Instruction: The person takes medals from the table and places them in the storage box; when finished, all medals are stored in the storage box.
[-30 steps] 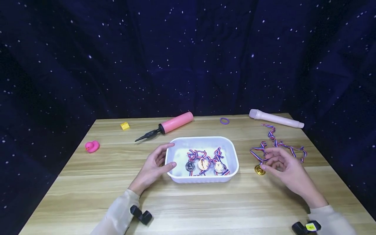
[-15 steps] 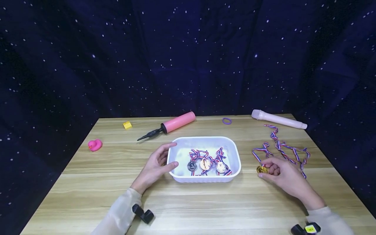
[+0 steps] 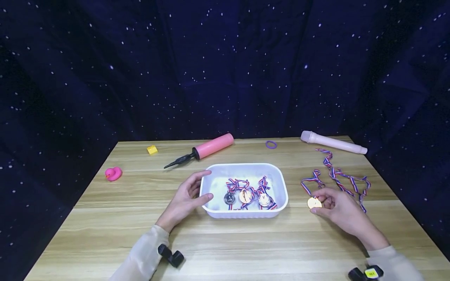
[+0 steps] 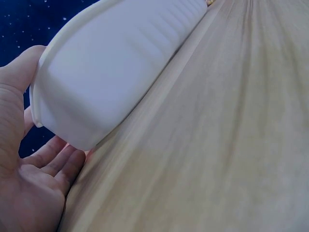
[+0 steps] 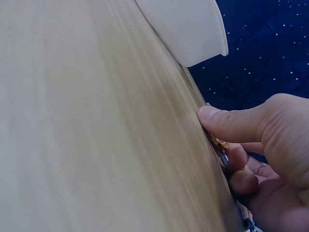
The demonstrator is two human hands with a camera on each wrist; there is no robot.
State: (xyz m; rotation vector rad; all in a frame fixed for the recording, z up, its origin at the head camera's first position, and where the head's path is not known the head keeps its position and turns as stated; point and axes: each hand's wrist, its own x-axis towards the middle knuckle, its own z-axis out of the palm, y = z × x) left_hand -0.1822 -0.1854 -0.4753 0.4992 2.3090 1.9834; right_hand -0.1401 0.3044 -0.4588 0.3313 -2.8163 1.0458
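A white plastic tub stands in the middle of the wooden table. Inside it lie a dark silver medal, a gold-toned medal and a pale shiny medal, their striped ribbons bunched behind them. My left hand holds the tub's left end, thumb over the rim; in the left wrist view its lower fingers sit by the tub's base. To the right of the tub, my right hand pinches a gold medal by its edge between thumb and index finger. This medal's red, white and blue ribbon trails away behind it.
More striped ribbon lies tangled beyond the right hand. Along the back are a pale pink microphone, a purple ring, a pink hand pump and a yellow block. A pink rubber duck sits at the left.
My right hand has come down onto the gold medal, and its thumb and index finger have closed on the edge. The medal has tilted and now shines brightly. My left hand stays on the tub.
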